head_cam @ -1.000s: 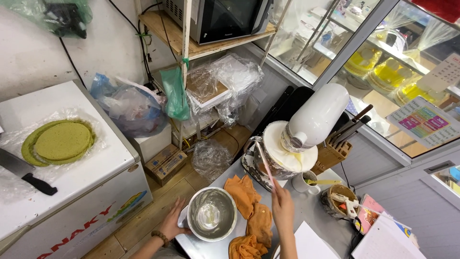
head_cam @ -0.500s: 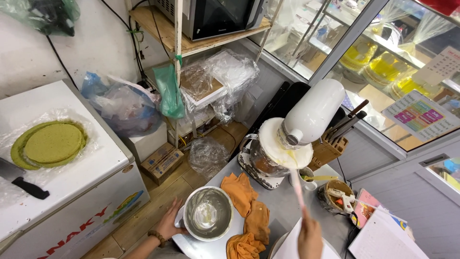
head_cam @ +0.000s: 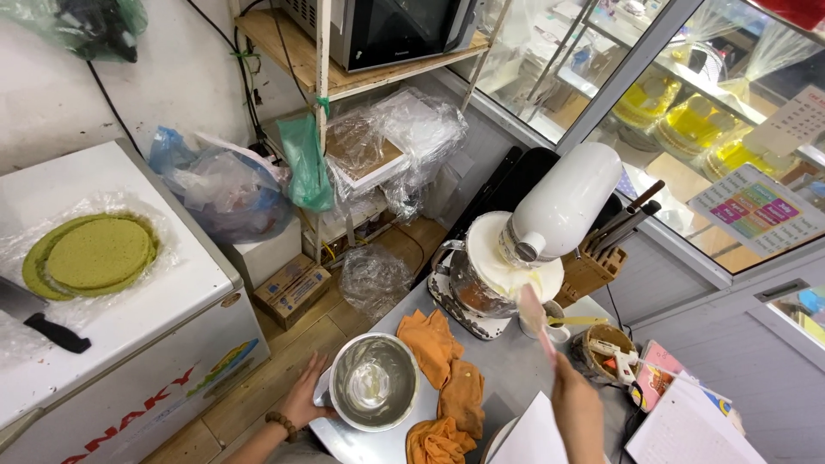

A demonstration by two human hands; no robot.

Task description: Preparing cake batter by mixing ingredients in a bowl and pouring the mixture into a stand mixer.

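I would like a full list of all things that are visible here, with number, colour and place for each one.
stand mixer: 1, white, back of the steel counter
metal bowl: 1, silver, counter front, some white cream inside
cloths: several, orange, right of the bowl
spatula: 1, pinkish, raised near the mixer
knife block: 1, wooden, behind the mixer
chest freezer: 1, white, left
cake rounds: stacked, green, in plastic on the freezer
knife: 1, black handle, on the freezer
microwave: 1, black, wooden shelf
left hand: at the bowl's edge, bead bracelet
right hand: holds the spatula
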